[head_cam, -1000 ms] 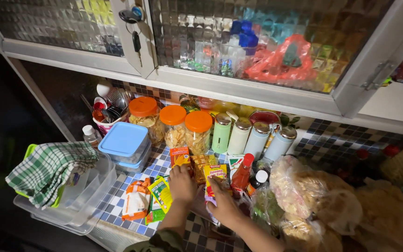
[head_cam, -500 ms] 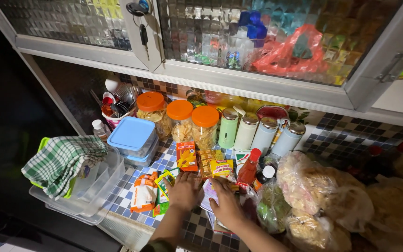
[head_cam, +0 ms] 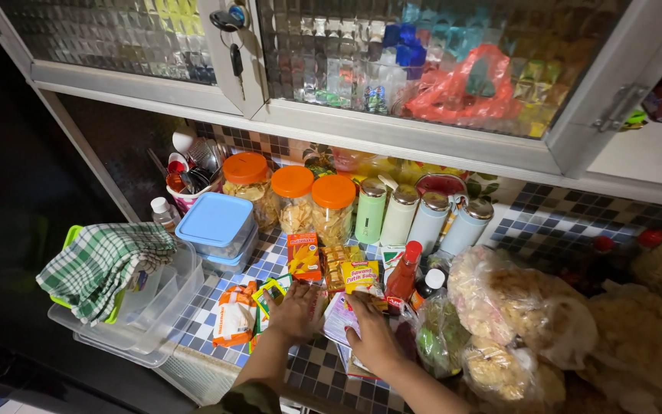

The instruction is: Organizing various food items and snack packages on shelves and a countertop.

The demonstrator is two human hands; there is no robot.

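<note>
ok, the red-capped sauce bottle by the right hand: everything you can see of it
The sauce bottle is slim, looks plastic, with a red cap and reddish contents, a label on its body. It stands upright on the tiled counter, in front of the pastel canisters, beside a smaller dark bottle with a white cap. Yellow seasoning packets lean at its left. The right hand rests just below it, not touching it.

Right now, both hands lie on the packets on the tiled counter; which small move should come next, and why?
Probably the right hand should close its fingers on the flat sachet beneath it and lift it slightly. Both hands rest flat on the loose packets, gripping nothing; the left hand already steadies the pile, and the red-capped sauce bottle stands close by, so a small lift seems safest.
</note>
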